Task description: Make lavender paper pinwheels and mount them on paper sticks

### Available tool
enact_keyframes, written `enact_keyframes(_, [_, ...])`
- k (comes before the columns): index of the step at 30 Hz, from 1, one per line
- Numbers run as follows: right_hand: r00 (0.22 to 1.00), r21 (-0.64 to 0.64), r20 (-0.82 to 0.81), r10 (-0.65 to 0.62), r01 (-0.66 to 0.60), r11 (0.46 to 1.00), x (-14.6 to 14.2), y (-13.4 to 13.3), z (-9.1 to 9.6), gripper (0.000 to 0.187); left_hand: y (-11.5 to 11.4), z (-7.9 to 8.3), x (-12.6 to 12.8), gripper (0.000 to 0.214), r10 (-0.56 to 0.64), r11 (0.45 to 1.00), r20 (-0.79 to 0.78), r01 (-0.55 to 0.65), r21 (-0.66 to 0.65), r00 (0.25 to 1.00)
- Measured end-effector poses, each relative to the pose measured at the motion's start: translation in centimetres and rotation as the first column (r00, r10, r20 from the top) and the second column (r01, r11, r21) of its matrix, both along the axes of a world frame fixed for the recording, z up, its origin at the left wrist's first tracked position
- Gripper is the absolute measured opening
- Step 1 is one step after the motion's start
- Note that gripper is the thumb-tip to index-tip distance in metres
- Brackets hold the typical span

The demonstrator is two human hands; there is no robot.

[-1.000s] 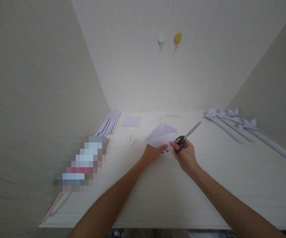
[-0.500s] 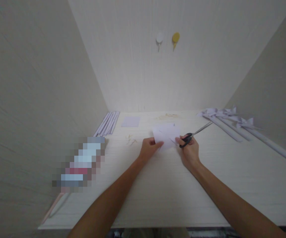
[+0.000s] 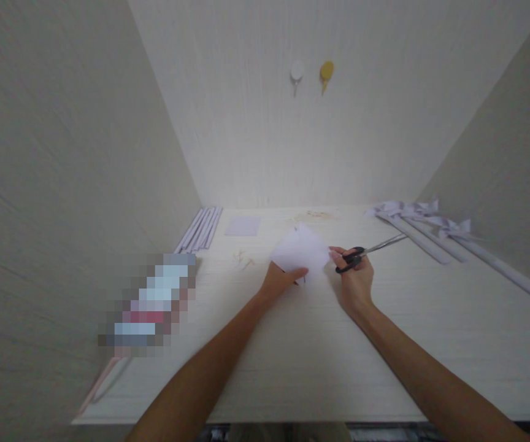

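Note:
A square sheet of white paper [image 3: 300, 247] is held above the middle of the table, one corner pointing toward the wall. My left hand [image 3: 285, 279] pinches its lower left side, thumb on top and fingers underneath. A short dark slit or mark shows near the thumb. Over my right hand [image 3: 355, 277] lie black-handled scissors [image 3: 387, 243], gripped by the handles with the blades pointing away to the right. The fingertips of that hand are at the paper's right corner; whether they pinch it I cannot tell.
White paper rolls [image 3: 203, 228] lie at the back left, beside a flat paper square [image 3: 243, 226]. Rubber bands [image 3: 245, 260] lie nearby. Paper pinwheels on sticks [image 3: 430, 236] rest at the right. A blurred-out object [image 3: 154, 301] is at the left edge. Two hooks [image 3: 326, 70] hang on the wall.
The paper has turned, so a corner now faces the wall. My right hand and the scissors have shifted slightly right, and my left thumb reaches further over the sheet.

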State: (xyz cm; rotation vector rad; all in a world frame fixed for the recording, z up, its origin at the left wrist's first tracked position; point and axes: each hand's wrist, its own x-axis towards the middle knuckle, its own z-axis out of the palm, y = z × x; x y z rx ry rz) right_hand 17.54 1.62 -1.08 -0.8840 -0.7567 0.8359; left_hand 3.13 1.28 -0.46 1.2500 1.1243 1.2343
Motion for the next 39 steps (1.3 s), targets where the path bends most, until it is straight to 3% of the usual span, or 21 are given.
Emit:
enact_keyframes(3, [0.996,-0.052,0.091,0.012,-0.008,0.999,-0.3,-0.4,0.1,0.026,0.4,-0.2,0.0,0.025,0.153,0.982,0.112,-0.139,-0.129,0.982])
enact_keyframes(7, [0.916,-0.191,0.272,0.294,-0.248,0.950,-1.3,-1.2,0.2,0.026,0.5,-0.3,0.1,0.026,0.194,0.979,0.271,-0.169,-0.113,0.943])
enact_keyframes(11, [0.863,-0.219,0.296,0.410,-0.357,0.908,-1.8,-1.7,0.5,0.030,0.1,0.3,0.2,0.024,0.212,0.975,0.213,-0.192,-0.110,0.954])
enact_keyframes(17, [0.863,-0.231,0.292,0.412,-0.354,0.906,-1.6,-1.7,0.7,0.033,-0.1,0.8,0.3,0.022,0.261,0.961,0.097,-0.250,-0.114,0.960])
enact_keyframes(24, [0.877,-0.230,0.291,0.383,-0.324,0.918,-1.7,-1.7,0.6,0.035,-0.1,0.8,0.3,0.021,0.229,0.973,0.047,-0.227,-0.039,0.972])
enact_keyframes(32, [0.886,-0.232,0.309,0.346,-0.283,0.931,-1.6,-1.6,0.7,0.037,-0.3,0.9,0.5,0.019,0.161,0.987,0.048,-0.161,0.006,0.986])
enact_keyframes(39, [0.887,-0.218,0.324,0.330,-0.270,0.938,-1.7,-1.5,0.3,0.040,-0.3,0.8,0.6,0.022,0.184,0.982,0.062,-0.181,-0.044,0.981])
